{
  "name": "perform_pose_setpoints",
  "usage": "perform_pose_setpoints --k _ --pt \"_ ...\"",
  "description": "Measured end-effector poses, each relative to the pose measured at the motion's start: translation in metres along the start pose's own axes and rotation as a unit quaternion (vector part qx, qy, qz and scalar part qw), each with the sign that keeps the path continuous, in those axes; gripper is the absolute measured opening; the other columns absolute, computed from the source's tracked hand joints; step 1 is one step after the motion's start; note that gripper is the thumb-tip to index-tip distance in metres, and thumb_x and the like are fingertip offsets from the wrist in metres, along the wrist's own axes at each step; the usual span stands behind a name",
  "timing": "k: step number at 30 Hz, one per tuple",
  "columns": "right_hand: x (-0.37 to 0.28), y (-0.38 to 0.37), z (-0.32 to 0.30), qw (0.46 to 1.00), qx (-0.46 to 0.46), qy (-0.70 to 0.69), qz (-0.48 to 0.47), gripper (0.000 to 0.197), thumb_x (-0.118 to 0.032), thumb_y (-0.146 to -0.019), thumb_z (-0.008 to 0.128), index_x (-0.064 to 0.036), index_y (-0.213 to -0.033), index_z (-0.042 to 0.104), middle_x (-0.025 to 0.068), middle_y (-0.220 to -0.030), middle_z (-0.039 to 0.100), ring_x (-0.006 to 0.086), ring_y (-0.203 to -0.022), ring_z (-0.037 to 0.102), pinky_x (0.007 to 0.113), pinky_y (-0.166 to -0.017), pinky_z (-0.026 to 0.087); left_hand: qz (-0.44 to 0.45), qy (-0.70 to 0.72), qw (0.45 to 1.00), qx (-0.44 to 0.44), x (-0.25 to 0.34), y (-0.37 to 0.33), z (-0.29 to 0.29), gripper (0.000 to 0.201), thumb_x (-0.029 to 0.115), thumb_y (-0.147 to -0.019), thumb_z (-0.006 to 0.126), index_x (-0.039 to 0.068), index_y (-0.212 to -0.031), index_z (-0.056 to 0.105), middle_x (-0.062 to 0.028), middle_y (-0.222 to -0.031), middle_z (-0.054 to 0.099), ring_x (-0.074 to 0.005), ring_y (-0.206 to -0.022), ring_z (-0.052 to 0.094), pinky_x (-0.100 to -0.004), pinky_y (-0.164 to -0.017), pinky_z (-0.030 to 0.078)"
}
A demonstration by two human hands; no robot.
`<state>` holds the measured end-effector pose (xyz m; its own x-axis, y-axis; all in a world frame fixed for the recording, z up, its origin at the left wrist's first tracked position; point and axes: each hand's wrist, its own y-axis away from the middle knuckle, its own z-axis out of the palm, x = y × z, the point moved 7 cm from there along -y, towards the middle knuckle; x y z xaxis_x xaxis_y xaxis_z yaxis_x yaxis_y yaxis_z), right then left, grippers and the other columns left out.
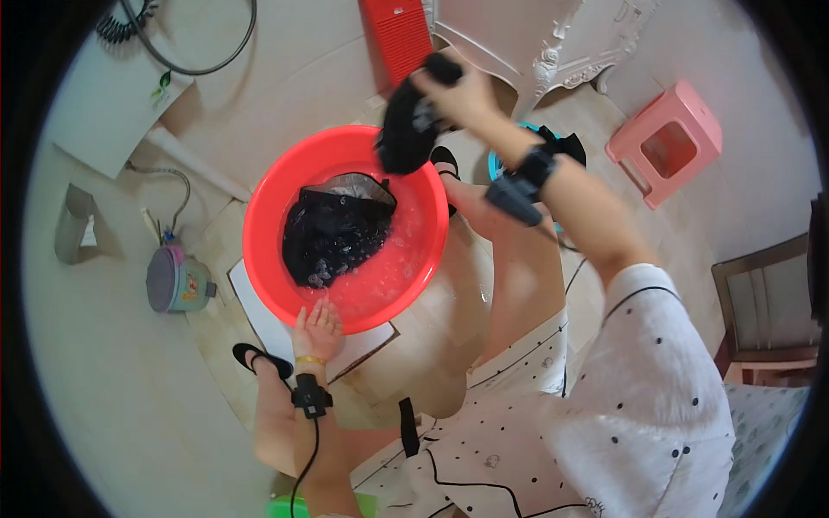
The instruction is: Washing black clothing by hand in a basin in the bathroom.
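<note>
A red basin (259, 250) holds soapy water. In it lies a dark wet cloth item (332, 233), bunched up, with a grey lining showing at its top edge. My right hand (466, 93) is raised above the basin's far right rim, closed around a black cloth item (408, 129); motion blurs it and its exact kind cannot be made out. At the near rim my left hand (319, 330) rests palm up, open, its fingers apart with nothing in them.
A red washboard (397, 39) leans at the back. On the right stand a pink stool (665, 142) and a wooden chair (768, 293). A blue basin (496, 164) with black cloth sits behind my right forearm. Left are a lidded bin (181, 281) and a white pipe (197, 164).
</note>
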<state>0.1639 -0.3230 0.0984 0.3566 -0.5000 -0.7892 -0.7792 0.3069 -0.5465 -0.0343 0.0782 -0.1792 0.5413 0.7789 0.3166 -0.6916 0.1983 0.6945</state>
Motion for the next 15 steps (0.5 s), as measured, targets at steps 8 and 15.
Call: perform_pose_setpoints --k 8,15 --pt "0.045 0.003 -0.134 0.892 -0.143 0.369 -0.220 0.041 -0.028 -0.072 0.076 -0.0065 -0.102 0.059 0.0167 -0.108 0.057 0.0312 -0.109 0.050 0.040 -0.091 0.041 0.009 -0.048 0.998 0.027 0.014 0.017 0.006 0.037 0.029 -0.089 0.051 0.005 -0.117 0.051 -0.0036 -0.115 0.057 -0.0164 -0.099 0.055 -0.0330 -0.085 0.043" --pt "0.029 0.011 -0.102 0.862 -0.325 0.385 -0.054 0.035 -0.025 -0.079 0.068 -0.0001 -0.103 0.063 0.0218 -0.113 0.060 0.0331 -0.106 0.057 0.037 -0.088 0.044 -0.048 -0.037 0.998 0.003 0.016 0.037 0.036 0.029 0.023 -0.090 0.050 0.004 -0.112 0.053 -0.0076 -0.107 0.060 -0.0196 -0.093 0.059 -0.0340 -0.088 0.046"
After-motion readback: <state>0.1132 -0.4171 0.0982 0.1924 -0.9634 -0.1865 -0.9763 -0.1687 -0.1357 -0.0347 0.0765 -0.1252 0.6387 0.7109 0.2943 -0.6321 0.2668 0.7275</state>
